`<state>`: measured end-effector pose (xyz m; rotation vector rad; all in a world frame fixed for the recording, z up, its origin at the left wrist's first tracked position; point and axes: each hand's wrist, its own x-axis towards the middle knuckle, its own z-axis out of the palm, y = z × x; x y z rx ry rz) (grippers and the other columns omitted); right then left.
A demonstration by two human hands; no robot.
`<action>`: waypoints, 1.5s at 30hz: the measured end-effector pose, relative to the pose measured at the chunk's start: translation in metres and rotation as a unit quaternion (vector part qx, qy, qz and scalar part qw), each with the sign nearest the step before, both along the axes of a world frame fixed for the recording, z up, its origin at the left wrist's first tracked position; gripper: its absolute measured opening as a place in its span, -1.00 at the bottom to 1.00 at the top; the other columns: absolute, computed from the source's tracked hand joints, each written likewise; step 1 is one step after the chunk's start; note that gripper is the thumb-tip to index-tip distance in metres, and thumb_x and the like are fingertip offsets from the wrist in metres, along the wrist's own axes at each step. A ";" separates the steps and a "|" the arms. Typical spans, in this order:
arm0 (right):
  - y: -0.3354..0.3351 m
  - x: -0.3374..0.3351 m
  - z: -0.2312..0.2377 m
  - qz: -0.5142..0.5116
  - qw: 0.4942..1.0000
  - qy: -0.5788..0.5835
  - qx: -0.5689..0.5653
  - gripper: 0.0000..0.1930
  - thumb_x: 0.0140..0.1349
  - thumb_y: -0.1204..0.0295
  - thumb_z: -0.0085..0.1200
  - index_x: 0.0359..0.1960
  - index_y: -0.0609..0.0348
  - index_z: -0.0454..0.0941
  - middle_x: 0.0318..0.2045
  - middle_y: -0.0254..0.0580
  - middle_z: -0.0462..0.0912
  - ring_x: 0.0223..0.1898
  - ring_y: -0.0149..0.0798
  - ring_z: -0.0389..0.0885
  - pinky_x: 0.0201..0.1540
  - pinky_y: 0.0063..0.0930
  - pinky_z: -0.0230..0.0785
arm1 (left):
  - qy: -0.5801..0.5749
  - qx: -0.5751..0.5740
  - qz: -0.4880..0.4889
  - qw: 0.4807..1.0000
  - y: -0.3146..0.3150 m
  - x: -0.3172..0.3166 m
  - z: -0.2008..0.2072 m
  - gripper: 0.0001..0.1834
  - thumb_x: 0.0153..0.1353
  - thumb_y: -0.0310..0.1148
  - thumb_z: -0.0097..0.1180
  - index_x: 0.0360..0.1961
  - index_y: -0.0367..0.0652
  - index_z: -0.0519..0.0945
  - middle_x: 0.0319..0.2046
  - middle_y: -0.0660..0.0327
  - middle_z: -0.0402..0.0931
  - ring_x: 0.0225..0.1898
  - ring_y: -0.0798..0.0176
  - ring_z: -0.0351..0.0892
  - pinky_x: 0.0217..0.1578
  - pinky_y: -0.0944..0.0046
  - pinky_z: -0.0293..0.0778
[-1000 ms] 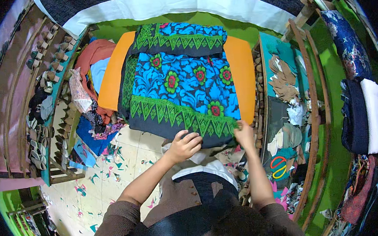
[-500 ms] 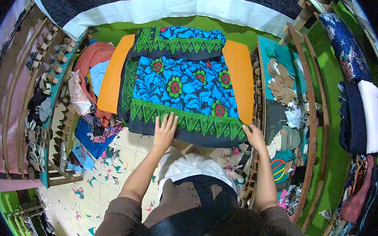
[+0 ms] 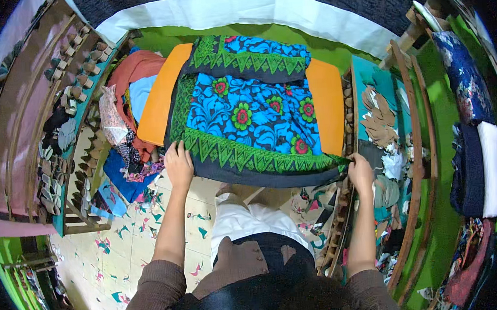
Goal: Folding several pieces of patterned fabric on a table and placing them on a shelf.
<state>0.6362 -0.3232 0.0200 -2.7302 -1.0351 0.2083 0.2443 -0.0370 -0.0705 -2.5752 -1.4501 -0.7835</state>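
Note:
A blue, black and green floral cloth (image 3: 257, 120) with red flowers and a zigzag border lies over an orange tabletop (image 3: 327, 103). Its far part is folded over in a narrower band. My left hand (image 3: 178, 163) is at the near left corner of the cloth, fingers closed over the dark edge. At the near right corner, my right hand (image 3: 360, 173) pinches the edge and pulls the border into creases toward the right. Between the two hands the black hem sags beyond the table's near side.
Wooden racks with shoe-shaped pieces (image 3: 85, 80) stand on the left, next to heaped fabrics (image 3: 139, 76). On the right is a teal shelf (image 3: 364, 78) with brown cut pieces (image 3: 378, 111). Rolled cloths (image 3: 466, 76) lie farther right. Coloured scraps litter the tiled floor (image 3: 134, 249).
My left hand has gone from flat on the near border to the cloth's left corner and closed there. My right hand has moved right, drawing its corner outward.

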 end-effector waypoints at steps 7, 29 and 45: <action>0.089 -0.058 -0.021 0.153 0.979 0.062 0.122 -0.82 0.15 0.40 -0.07 -0.31 0.18 0.53 -0.35 0.02 0.59 -0.29 0.07 0.54 -0.22 -0.12 0.37 | -0.042 -0.157 0.048 0.985 0.015 -0.010 -0.031 -0.57 0.14 -0.32 0.06 0.03 -0.25 0.40 -0.05 -0.08 0.38 -0.09 -0.17 0.44 -0.17 0.03 0.43; 0.300 -0.230 -0.049 0.203 0.930 0.284 0.117 -0.66 0.05 0.32 0.10 -0.19 0.31 0.49 -0.42 0.05 0.58 -0.35 0.02 0.55 -0.26 -0.26 0.37 | -0.268 -0.506 -0.156 0.805 0.060 -0.009 0.040 -0.76 0.21 -0.26 0.02 -0.29 -0.24 0.51 -0.38 0.20 0.53 -0.23 0.29 0.51 -0.22 0.29 0.42; 0.316 -0.256 -0.022 0.132 0.922 0.339 0.128 -0.74 0.14 0.33 0.05 -0.20 0.25 0.53 -0.44 -0.06 0.59 -0.42 -0.22 0.56 -0.32 -0.38 0.38 | -0.236 -0.404 -0.049 0.883 0.152 -0.044 0.027 -0.62 0.12 -0.16 0.11 -0.25 -0.30 0.44 -0.45 -0.12 0.53 -0.32 -0.18 0.55 -0.35 0.02 0.42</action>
